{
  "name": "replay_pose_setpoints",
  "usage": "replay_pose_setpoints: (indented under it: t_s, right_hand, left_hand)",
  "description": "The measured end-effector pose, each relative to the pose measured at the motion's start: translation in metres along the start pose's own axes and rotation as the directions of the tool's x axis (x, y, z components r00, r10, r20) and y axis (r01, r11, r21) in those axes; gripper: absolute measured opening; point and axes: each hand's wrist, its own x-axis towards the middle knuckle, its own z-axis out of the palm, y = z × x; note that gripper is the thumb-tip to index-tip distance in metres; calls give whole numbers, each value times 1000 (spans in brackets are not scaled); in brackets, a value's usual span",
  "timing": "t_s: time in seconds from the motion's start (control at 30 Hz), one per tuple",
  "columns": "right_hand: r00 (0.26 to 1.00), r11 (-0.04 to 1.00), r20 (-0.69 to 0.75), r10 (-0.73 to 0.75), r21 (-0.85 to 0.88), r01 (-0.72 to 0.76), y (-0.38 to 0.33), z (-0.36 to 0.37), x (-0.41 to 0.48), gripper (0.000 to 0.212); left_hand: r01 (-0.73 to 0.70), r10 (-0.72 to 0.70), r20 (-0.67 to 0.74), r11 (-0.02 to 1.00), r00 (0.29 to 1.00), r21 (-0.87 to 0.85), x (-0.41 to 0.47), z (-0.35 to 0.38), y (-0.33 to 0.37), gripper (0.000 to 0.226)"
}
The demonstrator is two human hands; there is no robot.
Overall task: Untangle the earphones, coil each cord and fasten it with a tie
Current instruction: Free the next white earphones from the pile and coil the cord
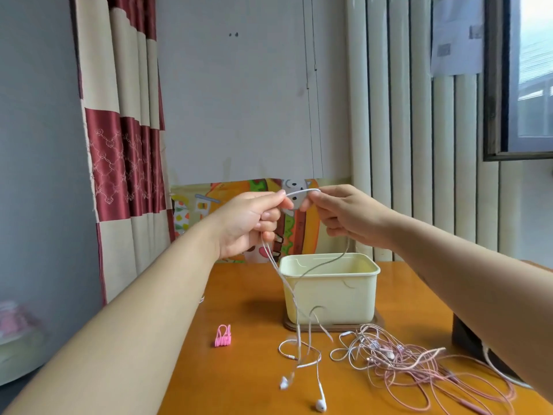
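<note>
Two white earbuds (320, 405) show nearest, down at the orange bench (254, 295), with a tangled heap of pink earphones (419, 366) to their right and a bundle of pink ties (223, 336) to their left. Behind stands a cream tub (329, 295). Above it, the left grip (248, 223) and right grip (350, 217) each pinch the white cord (299, 193), the rest hanging to the bench.
</note>
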Motion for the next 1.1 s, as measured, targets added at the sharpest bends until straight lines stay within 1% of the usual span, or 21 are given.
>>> replay_pose_setpoints:
  t_s: [0.1, 0.17, 0.23, 0.3, 0.37, 0.43, 0.5, 0.53, 0.6, 0.63, 0.67, 0.7, 0.73, 0.77, 0.8, 0.83, 0.87, 0.93, 1.0, 1.03, 1.1]
  right_hand:
    - [992, 998, -114, 57, 14, -56, 16, -10, 4, 34]
    - [968, 992, -225, 113, -28, -122, 31, -18, 5, 33]
    - [933, 958, -338, 125, -205, -202, 45, -24, 3, 36]
    - [911, 859, -397, 111, -423, -289, 63, -29, 0, 40]
    - [909, 782, -391, 146, -516, -348, 80, -31, -3, 42]
    - [907, 710, -363, 214, -580, -399, 93, -29, -7, 41]
    - [908, 571, -284, 307, -708, -415, 102, -25, -8, 38]
    - [895, 510, -240, 375, -753, -416, 105, -23, -9, 34]
    - [843, 462, -155, 514, -779, -425, 104, -16, -12, 25]
    - [835, 482, -101, 540, -777, -405, 100, -11, -14, 31]
    - [842, 539, -35, 538, -754, -376, 94, -7, -14, 42]
    - [860, 640, 29, 510, -681, -356, 85, -2, -14, 53]
    - [880, 764, 104, 463, -551, -337, 73, 5, -14, 57]
    - [894, 864, 182, 409, -392, -316, 59, 12, -15, 56]
    - [906, 924, 243, 347, -254, -286, 46, 18, -15, 52]
    - [913, 952, 283, 293, -174, -251, 37, 23, -13, 49]
    - [921, 966, 297, 253, -133, -222, 30, 27, -11, 47]
    - [946, 978, 256, 199, -112, -176, 23, 33, -7, 37]
    - [968, 982, 176, 177, -100, -161, 23, 35, -6, 19]
    - [972, 982, 150, 178, -89, -166, 24, 34, -7, 14]
    - [966, 981, 168, 194, -36, -191, 25, 31, -9, 14]
  left_hand:
    - [34, -35, -32, 999, 999, -21, -2, -13, -14, 27]
    - [26, -31, -62, 997, 998, -79, -4, -19, -23, 26]
    - [-28, 3, -133, 981, 991, -190, -4, -25, -29, 26]
    - [-92, 21, -224, 946, 974, -311, -3, -30, -33, 25]
    - [-124, 22, -276, 925, 961, -359, -2, -34, -36, 26]
    - [-119, 28, -293, 947, 956, -297, -1, -33, -41, 26]
    - [-90, 22, -266, 965, 964, -247, -2, -30, -45, 27]
    - [-68, 11, -237, 970, 971, -233, -2, -29, -47, 27]
    - [-12, -22, -164, 979, 986, -202, -3, -27, -49, 28]
    - [12, -36, -133, 984, 990, -180, -3, -26, -50, 28]
    - [28, -46, -112, 988, 993, -151, -4, -24, -50, 28]
    - [39, -52, -98, 991, 994, -124, -4, -22, -51, 28]
    - [47, -57, -90, 993, 994, -109, -4, -20, -51, 28]
    - [51, -61, -86, 993, 994, -105, -3, -16, -52, 29]
    - [53, -61, -83, 993, 995, -103, -3, -13, -52, 29]
    - [51, -58, -77, 994, 995, -96, -2, -11, -52, 30]
    - [48, -54, -68, 995, 996, -84, -2, -8, -52, 30]
    - [42, -45, -45, 997, 998, -65, -3, -4, -53, 29]
    - [36, -38, -23, 996, 999, -77, -4, -1, -55, 28]
    - [34, -36, -15, 995, 999, -90, -4, -1, -56, 27]
    - [36, -37, -7, 992, 999, -123, -5, -2, -58, 25]
